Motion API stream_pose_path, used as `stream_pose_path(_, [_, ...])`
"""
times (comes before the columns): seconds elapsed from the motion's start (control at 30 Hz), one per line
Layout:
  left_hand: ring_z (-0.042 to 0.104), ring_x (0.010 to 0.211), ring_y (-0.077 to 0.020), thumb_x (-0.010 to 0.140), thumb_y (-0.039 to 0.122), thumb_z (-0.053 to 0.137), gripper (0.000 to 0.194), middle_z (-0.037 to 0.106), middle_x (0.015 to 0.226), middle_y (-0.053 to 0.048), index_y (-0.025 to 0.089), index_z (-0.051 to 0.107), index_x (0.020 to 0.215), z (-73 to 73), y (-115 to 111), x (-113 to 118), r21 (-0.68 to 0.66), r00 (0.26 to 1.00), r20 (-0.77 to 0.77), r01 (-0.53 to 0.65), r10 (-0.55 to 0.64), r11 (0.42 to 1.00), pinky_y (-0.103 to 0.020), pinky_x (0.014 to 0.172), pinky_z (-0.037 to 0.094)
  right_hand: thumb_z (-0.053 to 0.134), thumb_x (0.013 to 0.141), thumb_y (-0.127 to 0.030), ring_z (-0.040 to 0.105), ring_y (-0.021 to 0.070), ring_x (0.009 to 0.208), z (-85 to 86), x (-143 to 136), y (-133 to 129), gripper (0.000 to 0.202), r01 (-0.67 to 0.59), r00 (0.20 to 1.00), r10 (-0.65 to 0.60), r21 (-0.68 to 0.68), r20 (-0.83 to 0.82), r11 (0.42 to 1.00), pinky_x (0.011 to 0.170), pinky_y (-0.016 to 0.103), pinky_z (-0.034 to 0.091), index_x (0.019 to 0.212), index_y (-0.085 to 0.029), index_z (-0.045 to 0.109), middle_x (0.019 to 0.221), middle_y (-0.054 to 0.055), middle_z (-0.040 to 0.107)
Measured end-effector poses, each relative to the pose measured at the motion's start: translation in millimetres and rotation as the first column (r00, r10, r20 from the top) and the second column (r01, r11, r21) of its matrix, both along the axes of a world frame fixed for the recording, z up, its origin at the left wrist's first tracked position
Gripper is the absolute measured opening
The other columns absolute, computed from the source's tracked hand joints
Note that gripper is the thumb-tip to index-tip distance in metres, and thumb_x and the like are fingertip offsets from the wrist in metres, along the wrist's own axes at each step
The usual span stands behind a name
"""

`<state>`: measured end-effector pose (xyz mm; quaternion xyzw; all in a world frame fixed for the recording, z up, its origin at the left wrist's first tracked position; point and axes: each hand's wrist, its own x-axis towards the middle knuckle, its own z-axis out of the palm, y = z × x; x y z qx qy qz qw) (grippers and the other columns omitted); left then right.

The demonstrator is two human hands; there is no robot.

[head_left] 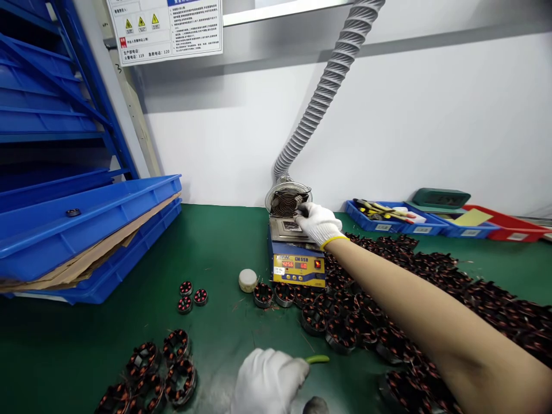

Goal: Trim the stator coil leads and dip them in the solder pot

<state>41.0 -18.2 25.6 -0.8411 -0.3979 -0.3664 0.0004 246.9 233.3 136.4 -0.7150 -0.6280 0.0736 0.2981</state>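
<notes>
My right hand (318, 223), in a white glove with a yellow cuff, reaches over a blue and yellow solder pot (297, 264) with a lit red display. Its fingers are pinched near the pot's opening, on something too small to name. At the bottom centre my left hand (269, 382), also gloved in white, is curled round a tool whose green handle tip (318, 359) sticks out to the right. Wound motor stators (314, 319) lie just below the solder pot. A round white-topped container (248, 279) stands left of them.
A large pile of stators (431, 276) covers the right side. More stators (179, 379) stand at the lower left, near three small ones (185, 305). Blue trays (142, 190) are stacked at the left. Bins (373, 221) with tools line the wall; a grey duct (323, 92) hangs behind the pot.
</notes>
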Motion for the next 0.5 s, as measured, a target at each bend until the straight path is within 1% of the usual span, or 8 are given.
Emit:
stream_pose_path(0.13, [0.07,0.087,-0.0248,0.08,0.03,0.058,0.04,0.073,0.102,-0.01,0.021,0.062,0.119,-5.6,-1,5,0.009,0.963,0.233,-0.144,0.138,0.989,-0.038,0.078,0.056,0.062,0.088,-0.028,0.066,0.0226,0.109,5.6,-17,-35,0.036,-0.13,0.95,0.131,0.023,-0.283,0.991,0.098,0.033,0.05,0.121,-0.016,0.066,0.118,0.01,0.071])
stream_pose_path(0.2, [0.07,0.09,-0.0248,0.08,0.034,0.061,0.046,0.072,0.109,-0.011,0.02,0.063,0.124,-5.0,2,6,-0.147,0.879,0.4,-0.217,0.259,0.965,-0.039,0.083,0.057,0.066,0.086,-0.029,0.069,0.021,0.102,3.2,-33,-65,0.031,-0.223,0.895,0.213,0.021,-0.392,0.975,0.094,0.033,0.053,0.115,-0.018,0.069,0.112,0.008,0.073])
stream_pose_path(0.27, [0.071,0.083,-0.0232,0.078,0.04,0.065,0.052,0.073,0.103,-0.008,0.021,0.062,0.126,-1.8,9,3,-0.402,0.733,0.547,-0.194,0.404,0.895,-0.037,0.08,0.059,0.072,0.082,-0.027,0.071,0.0191,0.095,-7.3,-55,-98,0.029,-0.312,0.834,0.284,0.02,-0.472,0.95,0.089,0.032,0.056,0.11,-0.02,0.071,0.103,0.005,0.075])
stream_pose_path(0.33, [0.071,0.08,-0.0236,0.072,0.045,0.073,0.065,0.074,0.092,-0.005,0.021,0.059,0.131,0.1,20,-5,-0.608,0.537,0.643,-0.077,0.547,0.79,-0.036,0.078,0.06,0.076,0.078,-0.031,0.071,0.017,0.083,-26.8,-81,-126,0.035,-0.413,0.755,0.345,0.005,-0.557,0.911,0.079,0.029,0.058,0.111,-0.02,0.071,0.094,0.003,0.076])
stream_pose_path(0.4, [0.073,0.084,-0.0261,0.063,0.042,0.081,0.076,0.075,0.091,-0.004,0.023,0.058,0.133,-1.8,33,-16,-0.716,0.333,0.673,0.065,0.661,0.695,-0.037,0.08,0.061,0.078,0.075,-0.035,0.07,0.0186,0.083,-48.9,-101,-145,0.058,-0.568,0.502,0.378,0.033,-0.778,0.822,0.075,0.031,0.058,0.128,-0.019,0.063,0.097,0.006,0.073])
stream_pose_path(0.43, [0.073,0.091,-0.0281,0.063,0.042,0.082,0.075,0.076,0.097,-0.005,0.024,0.058,0.132,-4.0,39,-21,-0.729,0.271,0.677,0.122,0.684,0.673,-0.039,0.084,0.061,0.08,0.071,-0.036,0.069,0.0195,0.08,-57.4,-107,-152,0.064,-0.549,0.506,0.336,0.004,-0.794,0.836,0.07,0.031,0.057,0.132,-0.022,0.062,0.095,0.005,0.072])
stream_pose_path(0.47, [0.072,0.097,-0.0302,0.063,0.043,0.082,0.072,0.076,0.102,-0.006,0.024,0.06,0.128,-6.2,44,-26,-0.719,0.219,0.693,0.134,0.687,0.682,-0.041,0.089,0.059,0.082,0.069,-0.036,0.068,0.02,0.08,-62.5,-110,-157,0.071,-0.56,0.531,0.352,-0.006,-0.771,0.829,0.069,0.03,0.056,0.135,-0.024,0.06,0.094,0.004,0.071])
stream_pose_path(0.5, [0.07,0.104,-0.0323,0.064,0.043,0.082,0.07,0.075,0.108,-0.007,0.024,0.061,0.127,-8.0,48,-29,-0.702,0.213,0.709,0.13,0.672,0.7,-0.044,0.096,0.056,0.082,0.068,-0.037,0.067,0.0201,0.081,-63.7,-109,-162,0.072,-0.574,0.551,0.38,-0.007,-0.743,0.819,0.07,0.029,0.055,0.135,-0.027,0.06,0.094,0.002,0.071])
